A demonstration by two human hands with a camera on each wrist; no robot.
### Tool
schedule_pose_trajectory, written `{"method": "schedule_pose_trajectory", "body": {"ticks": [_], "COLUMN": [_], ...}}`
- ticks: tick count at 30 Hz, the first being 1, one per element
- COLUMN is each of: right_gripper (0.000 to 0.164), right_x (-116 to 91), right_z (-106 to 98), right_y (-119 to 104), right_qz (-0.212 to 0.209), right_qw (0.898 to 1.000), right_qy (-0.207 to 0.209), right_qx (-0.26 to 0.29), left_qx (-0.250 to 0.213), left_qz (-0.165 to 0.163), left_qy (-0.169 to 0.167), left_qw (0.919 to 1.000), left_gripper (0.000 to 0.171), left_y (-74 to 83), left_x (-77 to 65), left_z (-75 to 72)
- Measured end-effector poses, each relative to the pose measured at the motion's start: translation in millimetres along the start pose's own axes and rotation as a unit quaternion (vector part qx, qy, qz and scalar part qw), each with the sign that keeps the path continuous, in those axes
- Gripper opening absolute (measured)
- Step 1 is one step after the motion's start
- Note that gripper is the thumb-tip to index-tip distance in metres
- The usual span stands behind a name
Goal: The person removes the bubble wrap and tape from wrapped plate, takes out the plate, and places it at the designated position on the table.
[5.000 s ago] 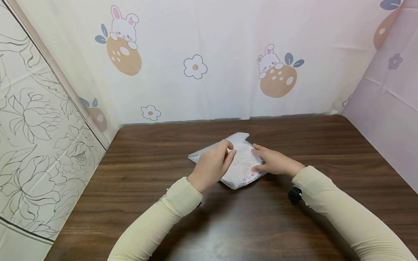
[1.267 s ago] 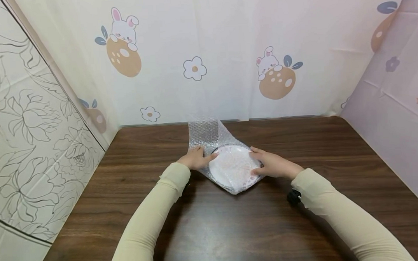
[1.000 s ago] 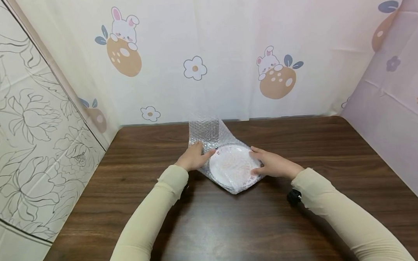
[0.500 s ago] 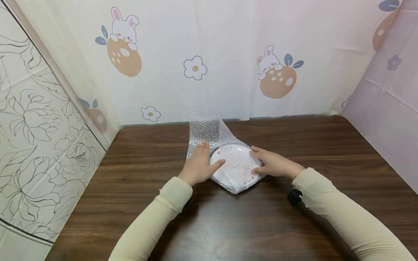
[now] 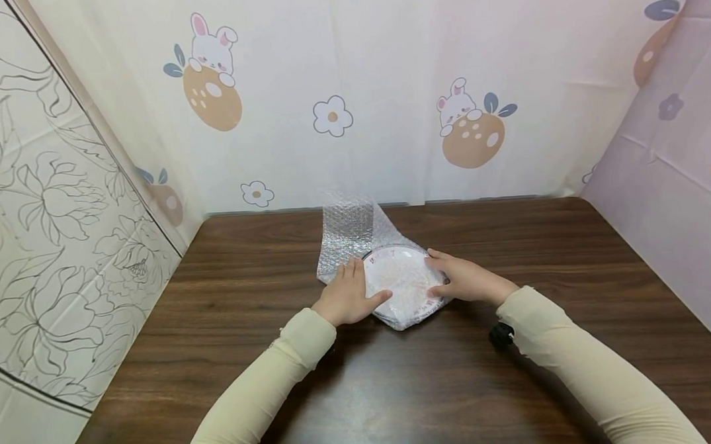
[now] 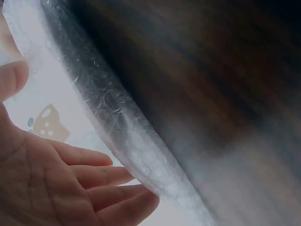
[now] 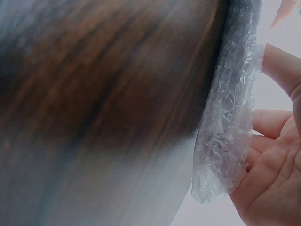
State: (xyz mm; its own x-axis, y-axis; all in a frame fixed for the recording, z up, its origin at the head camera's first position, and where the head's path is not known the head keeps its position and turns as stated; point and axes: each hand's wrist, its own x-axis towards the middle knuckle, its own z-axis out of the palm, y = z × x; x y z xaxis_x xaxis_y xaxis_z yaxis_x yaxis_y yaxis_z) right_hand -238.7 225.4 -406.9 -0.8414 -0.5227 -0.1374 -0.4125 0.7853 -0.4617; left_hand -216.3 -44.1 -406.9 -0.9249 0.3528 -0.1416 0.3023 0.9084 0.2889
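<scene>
On the table lies a round white plate (image 5: 396, 280) with a reddish pattern, its lower part and edges covered by clear bubble wrap (image 5: 347, 232). A loose strip of the wrap stretches from the plate's left side to the table's back edge. My left hand (image 5: 345, 296) rests at the plate's left edge, fingers straight and pointing away, thumb over the rim. In the left wrist view, its fingertips touch the folded wrap (image 6: 113, 108). My right hand (image 5: 468, 278) holds the right edge, thumb and fingers bent about the wrapped side (image 7: 228, 103).
The dark wooden table (image 5: 363, 394) reaches back to a curtain (image 5: 384, 55) printed with rabbits and flowers. A floral panel (image 5: 50, 195) stands on the left, and a pale lilac sheet (image 5: 679, 135) hangs along the right side.
Five seconds ago the wrap was gathered across the plate's back left; now a strip spreads rearward. Over the last second my left hand slid nearer along the plate's left edge. My right hand stays put.
</scene>
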Motion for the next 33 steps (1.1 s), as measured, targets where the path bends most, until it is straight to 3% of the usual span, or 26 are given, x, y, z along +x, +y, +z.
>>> {"method": "schedule_pose_trajectory", "body": {"ticks": [11,28,33], "right_gripper": [0.079,0.078,0.070], "right_x": [0.2,1.4,5.0], "right_z": [-1.5,-9.9,-17.2], "right_y": [-0.7,2.0,-1.7], "right_qz": [-0.003,-0.012,-0.022], "right_qw": [1.000,1.000,0.998], "right_qy": [0.002,0.022,0.053], "right_qx": [-0.001,-0.012,-0.016], "left_qx": [-0.006,0.012,0.016], "left_qz": [-0.009,0.016,0.018], "left_qy": [-0.014,-0.032,-0.034], "left_qw": [0.9998,0.9993,0.9991], "left_gripper": [0.103,0.103,0.103], "left_y": [-2.4,-5.3,-4.4], "left_x": [3.7,8.5,7.4], "left_z": [2.3,2.5,1.9]}}
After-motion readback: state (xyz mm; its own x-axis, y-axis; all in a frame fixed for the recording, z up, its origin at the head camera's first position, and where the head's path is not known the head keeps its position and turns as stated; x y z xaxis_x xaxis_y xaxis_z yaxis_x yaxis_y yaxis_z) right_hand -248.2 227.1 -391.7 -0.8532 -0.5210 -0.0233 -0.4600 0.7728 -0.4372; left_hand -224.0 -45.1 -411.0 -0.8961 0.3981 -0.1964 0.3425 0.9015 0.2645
